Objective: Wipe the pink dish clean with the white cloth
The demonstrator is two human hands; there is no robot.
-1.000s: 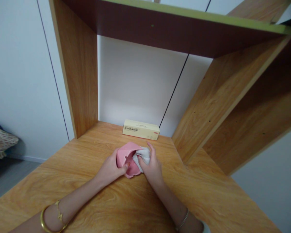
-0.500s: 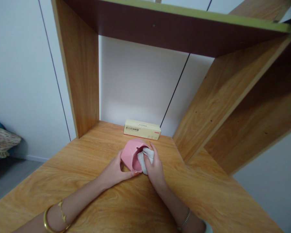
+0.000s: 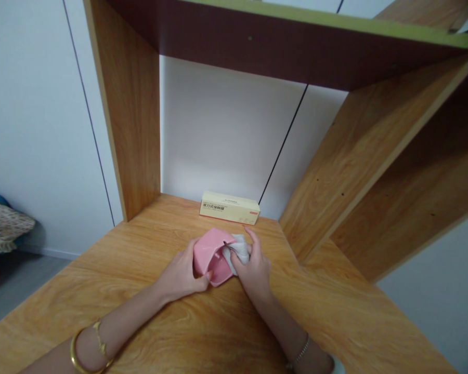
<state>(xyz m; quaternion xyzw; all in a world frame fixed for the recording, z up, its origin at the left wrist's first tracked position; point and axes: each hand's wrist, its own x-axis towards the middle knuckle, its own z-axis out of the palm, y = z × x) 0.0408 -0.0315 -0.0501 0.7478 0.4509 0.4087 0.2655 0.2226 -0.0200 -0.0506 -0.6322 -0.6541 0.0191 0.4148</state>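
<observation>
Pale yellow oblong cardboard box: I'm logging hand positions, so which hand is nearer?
Right: the right hand is close in front of the box, toward its right end; the left hand is farther in front and leftward.

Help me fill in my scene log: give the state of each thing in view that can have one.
Pink container: tilted, mouth open, gripped by the left hand.
Grey cloth: bunched, at the container's mouth, in the right hand.
Cream box: lying on the tabletop, looks shut.
Patterned fabric: draped at far left, fringe hanging.
</observation>
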